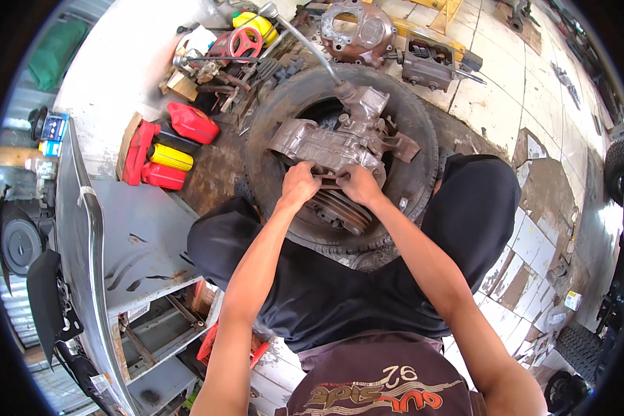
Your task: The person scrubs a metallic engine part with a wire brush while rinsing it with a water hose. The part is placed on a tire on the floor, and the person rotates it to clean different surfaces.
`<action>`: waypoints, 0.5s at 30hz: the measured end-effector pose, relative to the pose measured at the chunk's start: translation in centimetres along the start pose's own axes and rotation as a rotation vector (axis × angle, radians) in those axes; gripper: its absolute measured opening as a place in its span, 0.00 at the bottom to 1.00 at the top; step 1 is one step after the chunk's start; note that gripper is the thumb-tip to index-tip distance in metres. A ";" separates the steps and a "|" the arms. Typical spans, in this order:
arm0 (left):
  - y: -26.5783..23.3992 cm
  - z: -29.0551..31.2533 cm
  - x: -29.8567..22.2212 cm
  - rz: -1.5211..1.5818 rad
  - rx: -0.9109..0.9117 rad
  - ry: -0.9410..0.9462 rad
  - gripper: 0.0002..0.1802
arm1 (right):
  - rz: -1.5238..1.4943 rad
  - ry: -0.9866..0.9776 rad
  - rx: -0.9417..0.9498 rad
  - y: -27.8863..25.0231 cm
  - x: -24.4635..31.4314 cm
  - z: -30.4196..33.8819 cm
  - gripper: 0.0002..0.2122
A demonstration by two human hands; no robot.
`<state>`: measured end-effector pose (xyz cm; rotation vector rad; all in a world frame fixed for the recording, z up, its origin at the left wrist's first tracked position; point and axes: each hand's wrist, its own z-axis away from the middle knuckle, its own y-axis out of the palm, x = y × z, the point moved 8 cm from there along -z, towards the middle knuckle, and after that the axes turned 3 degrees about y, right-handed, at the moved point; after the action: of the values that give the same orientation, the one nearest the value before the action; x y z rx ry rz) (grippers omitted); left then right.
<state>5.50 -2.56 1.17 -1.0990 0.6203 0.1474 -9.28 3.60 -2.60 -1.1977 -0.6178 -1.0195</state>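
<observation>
A greasy brown-grey gearbox (326, 145) with a long shift lever (304, 40) rests on a large black tyre (267, 121) between my bent knees. My left hand (299, 184) is closed at the gearbox's near edge, its fingers curled inward. Just to its right, my right hand (359, 184) grips the same edge with bent fingers. A dark strip of metal shows between the two hands; whether it is a loose piece I cannot tell. Below them juts a ribbed part of the casing (340, 209). The fingertips are partly hidden.
Beyond the tyre stand a bell-shaped metal housing (381, 48) and another gear assembly (426, 66). Red containers (192, 123) and a yellow bottle (171, 157) are at the left, near a grey metal cabinet (139, 243). Loose tools and parts (222, 87) lie behind them.
</observation>
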 end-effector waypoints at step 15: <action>4.3 -3.8 0.6 -0.341 0.321 -0.083 0.34 | 0.294 0.017 -0.412 -2.9 -2.5 3.5 0.32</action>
<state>2.74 -4.01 -3.68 -0.8667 0.3591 -0.1949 -12.59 7.59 -2.41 -1.5846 -0.2086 -0.9278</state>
